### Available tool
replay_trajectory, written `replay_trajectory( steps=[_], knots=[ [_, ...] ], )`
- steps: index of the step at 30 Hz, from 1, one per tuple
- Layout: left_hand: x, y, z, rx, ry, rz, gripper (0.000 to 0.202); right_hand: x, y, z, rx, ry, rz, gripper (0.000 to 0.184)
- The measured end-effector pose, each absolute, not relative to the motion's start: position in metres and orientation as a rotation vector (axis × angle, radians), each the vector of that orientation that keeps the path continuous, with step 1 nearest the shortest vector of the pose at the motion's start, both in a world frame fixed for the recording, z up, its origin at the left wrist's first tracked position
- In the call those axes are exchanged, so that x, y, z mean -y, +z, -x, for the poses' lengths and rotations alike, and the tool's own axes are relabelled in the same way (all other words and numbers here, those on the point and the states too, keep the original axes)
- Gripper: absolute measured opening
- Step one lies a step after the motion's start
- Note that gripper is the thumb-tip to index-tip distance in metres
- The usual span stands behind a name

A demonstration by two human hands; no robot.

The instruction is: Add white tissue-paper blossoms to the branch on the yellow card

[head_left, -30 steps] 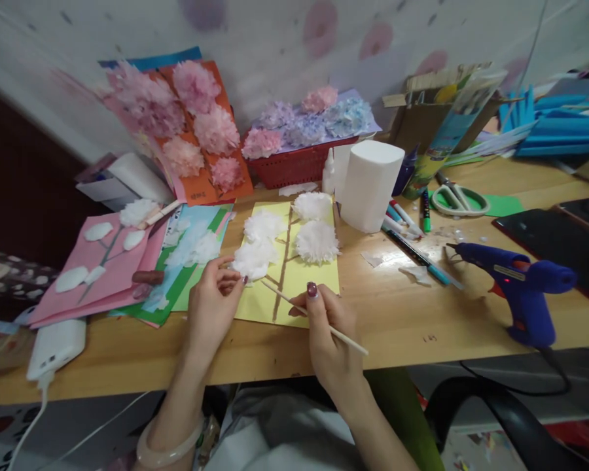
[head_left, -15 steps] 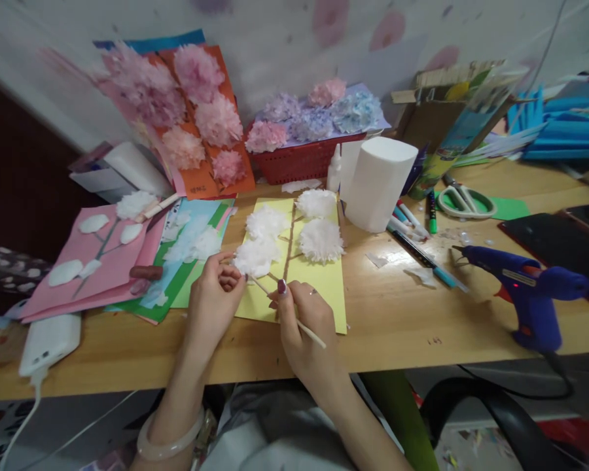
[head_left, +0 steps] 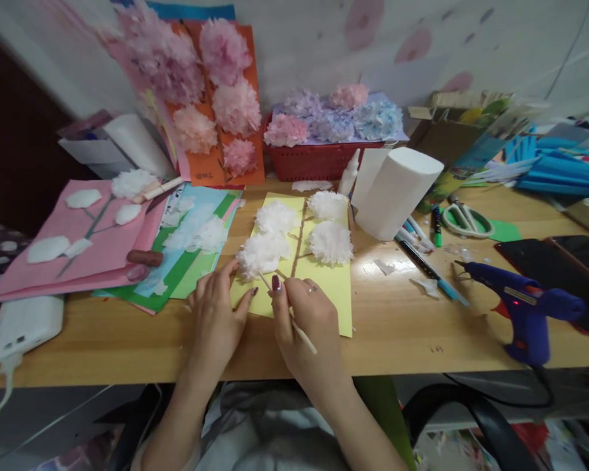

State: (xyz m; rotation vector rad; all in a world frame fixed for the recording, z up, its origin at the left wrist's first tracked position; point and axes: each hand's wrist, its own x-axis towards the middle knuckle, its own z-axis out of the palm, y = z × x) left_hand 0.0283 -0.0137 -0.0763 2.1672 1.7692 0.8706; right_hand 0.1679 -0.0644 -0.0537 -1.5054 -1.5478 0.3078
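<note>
My right hand [head_left: 307,317] is closed around a thin pale wooden stick [head_left: 305,337]. Its tip reaches the lower edge of a white tissue-paper flower [head_left: 258,254] on the yellow card [head_left: 341,301]. Beside that card's left edge lies my left hand [head_left: 218,304], fingers apart and empty, with the index fingertip close to the same flower; whether it touches the petals I cannot tell. A brown stem runs up the card between several white flowers, among them one at the right [head_left: 330,242].
A blue glue gun [head_left: 525,294] with a lit red light lies at the right. Behind the card stand a white paper roll [head_left: 397,193] and a red basket [head_left: 319,163]. Scissors [head_left: 464,219] and markers lie near the roll. Pink sheets [head_left: 39,275] and a white power strip [head_left: 27,324] are at left.
My left hand has uncurled and its thumb now points out toward the card. The stick's tip has stayed by the lower left flower, and the view has shifted slightly.
</note>
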Motion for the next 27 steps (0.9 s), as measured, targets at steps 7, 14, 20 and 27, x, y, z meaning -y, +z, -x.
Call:
replay_trajectory(
  steps=[7, 14, 20, 27],
  knots=[
    [0.014, -0.076, -0.028, -1.794, 0.771, -2.169, 0.053, 0.062, -0.051, -0.164, 1.666, 0.232, 1.437, 0.033],
    [0.014, -0.081, -0.028, -1.767, 0.800, -2.189, 0.051, 0.078, -0.059, -0.170, 1.448, 0.288, 1.531, 0.035],
    [0.012, -0.073, -0.022, -1.770, 0.918, -2.164, 0.040, 0.091, -0.062, -0.180, 1.243, 0.453, 1.498, 0.040],
    [-0.010, -0.051, 0.012, -1.914, 1.169, -2.127, 0.021, 0.091, -0.073, -0.196, 0.740, 0.765, 1.362, 0.047]
  ],
)
